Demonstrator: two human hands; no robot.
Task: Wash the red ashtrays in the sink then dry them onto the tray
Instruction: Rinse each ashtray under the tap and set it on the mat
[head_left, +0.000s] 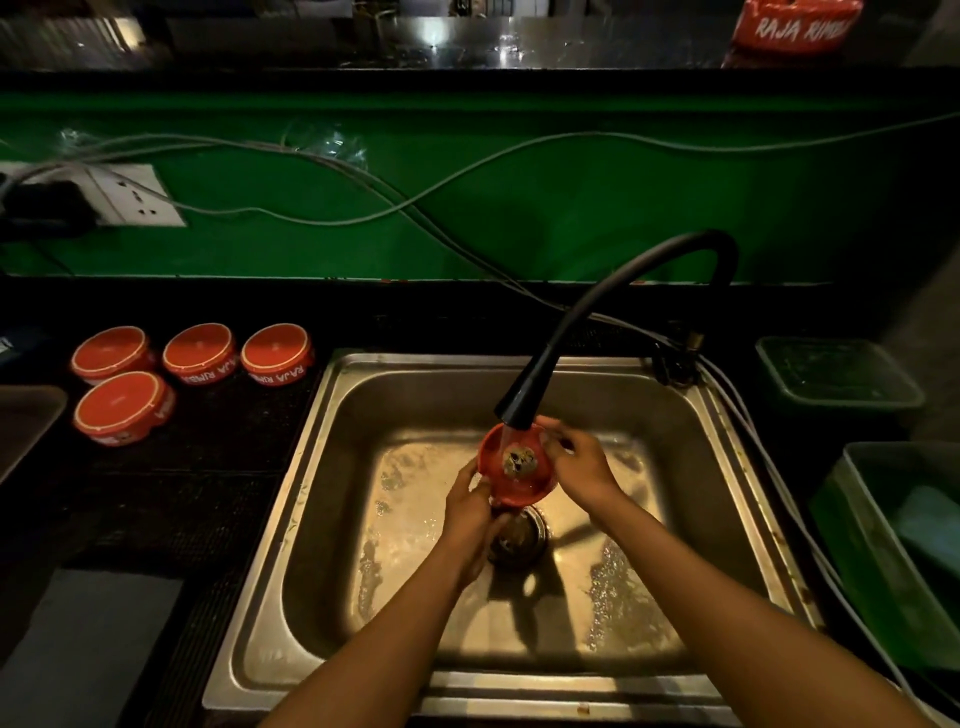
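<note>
Both forearms reach in over the near rim of the sink (291, 519) and converge on one red ashtray (519, 470), held above the basin's middle, just beyond the drain (519, 538). The left hand (470, 519) grips the ashtray's lower left edge from beneath, fingers curled under it. The right hand (574, 462) lies against its right rim, fingers bent over the upper edge; whether it clamps or merely rubs cannot be told. The two hands are thus close together, one on each side of the dish, neither markedly nearer to it.

The ashtray is round, so it has no long axis. It is tilted, its open face turned toward the viewer and upward, with dark residue lying in the bowl. The black faucet head (517, 410) hangs directly over the far rim of the dish, almost touching it. The step in hand appears to be rinsing, and the next motion likely depends on keeping that open face beneath the spout.

Farther off, on the counter beyond the sink's far left corner, four more ashtrays (200, 353) rest upside down, well apart from the hands. A dark tray (26, 421) shows at the left edge of the counter; judging by position, the left hand is the nearer one for reaching it.
</note>
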